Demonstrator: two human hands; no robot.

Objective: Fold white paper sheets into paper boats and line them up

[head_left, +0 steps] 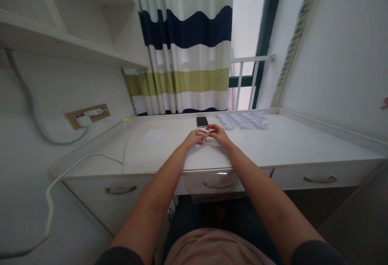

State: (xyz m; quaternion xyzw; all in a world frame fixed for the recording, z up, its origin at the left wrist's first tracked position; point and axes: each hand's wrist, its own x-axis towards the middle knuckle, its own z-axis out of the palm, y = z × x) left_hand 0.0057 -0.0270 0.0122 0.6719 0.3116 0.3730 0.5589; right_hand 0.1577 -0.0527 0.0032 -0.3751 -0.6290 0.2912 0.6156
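Note:
My left hand (194, 138) and my right hand (219, 134) meet above the white desk (169, 155), fingertips pinched together. Between them is a small white piece of paper (207, 132), mostly covered by the fingers, so its exact shape is hard to make out. Just beyond my hands lies a black phone (202, 121). Several small folded white papers (242, 120) sit in rows to the right of the phone. Flat on the desk, left of my left hand, rests a stack of white paper (153, 136); how many sheets it has I cannot tell.
A white cable (87, 155) runs over the desk's left end, below a wall socket (87, 116). Clear plastic (209, 186) hangs over the middle drawer. Shelves (75, 50) jut out at upper left. A striped curtain (194, 58) and a window rail (251, 59) stand behind.

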